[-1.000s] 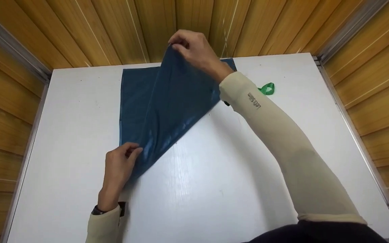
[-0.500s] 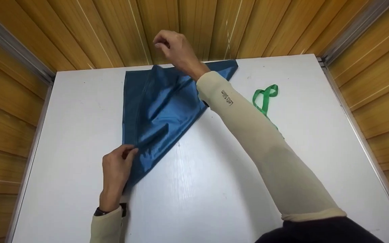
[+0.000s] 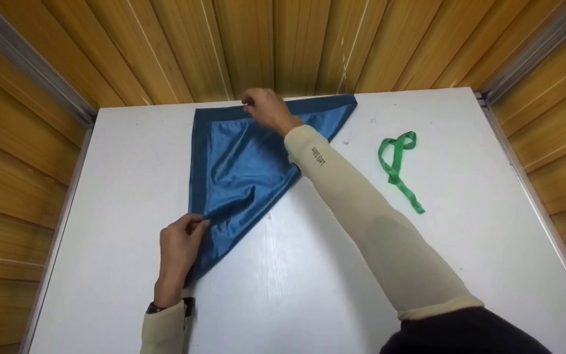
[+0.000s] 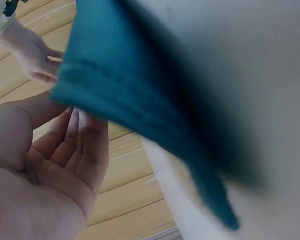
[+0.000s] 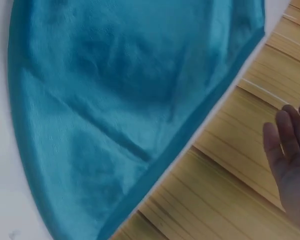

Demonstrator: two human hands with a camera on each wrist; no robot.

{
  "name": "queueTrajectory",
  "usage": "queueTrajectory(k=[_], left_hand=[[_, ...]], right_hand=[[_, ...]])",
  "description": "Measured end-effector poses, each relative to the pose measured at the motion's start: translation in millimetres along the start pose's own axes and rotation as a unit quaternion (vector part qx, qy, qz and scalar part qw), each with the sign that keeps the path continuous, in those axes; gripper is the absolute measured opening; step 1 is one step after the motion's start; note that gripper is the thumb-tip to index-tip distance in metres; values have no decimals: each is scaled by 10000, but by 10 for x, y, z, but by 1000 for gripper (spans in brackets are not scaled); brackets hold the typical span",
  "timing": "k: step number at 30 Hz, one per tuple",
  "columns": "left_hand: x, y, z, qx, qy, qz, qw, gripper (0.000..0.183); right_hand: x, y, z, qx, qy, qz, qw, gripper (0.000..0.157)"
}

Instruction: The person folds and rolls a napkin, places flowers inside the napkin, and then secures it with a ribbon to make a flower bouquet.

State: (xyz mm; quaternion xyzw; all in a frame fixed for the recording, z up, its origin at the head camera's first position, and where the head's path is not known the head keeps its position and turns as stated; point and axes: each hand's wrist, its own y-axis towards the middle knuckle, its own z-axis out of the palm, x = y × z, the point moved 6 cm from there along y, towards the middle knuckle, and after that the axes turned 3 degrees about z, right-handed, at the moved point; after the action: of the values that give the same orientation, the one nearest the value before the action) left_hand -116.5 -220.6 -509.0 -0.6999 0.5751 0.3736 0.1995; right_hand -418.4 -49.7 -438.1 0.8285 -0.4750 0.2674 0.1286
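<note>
A shiny blue cloth (image 3: 243,167) with a dark border lies folded diagonally at the back of the white table, roughly in a triangle. Its upper layer has a few wrinkles. My left hand (image 3: 180,243) pinches the cloth near its lower left corner; in the left wrist view, thumb and fingers meet at the stitched edge (image 4: 110,97). Over the cloth's back edge hovers my right hand (image 3: 266,108), fingers loosely bent and holding nothing. In the right wrist view, that hand (image 5: 295,170) shows apart from the cloth, in front of the wood wall.
A looped green ribbon (image 3: 396,162) lies on the white table (image 3: 312,275) to the right of the cloth. Wood-panelled walls (image 3: 297,44) rise behind the table and along both sides.
My right hand has let go of the raised cloth corner, and the flap has dropped onto the layer below. The hand then came lower. My left hand keeps its pinch; the ribbon is now uncovered.
</note>
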Motion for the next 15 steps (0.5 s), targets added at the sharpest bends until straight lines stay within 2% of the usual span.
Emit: queueTrajectory(k=[6, 15], left_hand=[[90, -6, 0, 81, -88, -83, 9999, 9], [205, -17, 51, 749, -221, -472, 9958, 13]], right_hand=[[29, 110, 386, 308, -415, -130, 9986, 27], [94, 276, 739, 658, -559, -167, 9961, 42]])
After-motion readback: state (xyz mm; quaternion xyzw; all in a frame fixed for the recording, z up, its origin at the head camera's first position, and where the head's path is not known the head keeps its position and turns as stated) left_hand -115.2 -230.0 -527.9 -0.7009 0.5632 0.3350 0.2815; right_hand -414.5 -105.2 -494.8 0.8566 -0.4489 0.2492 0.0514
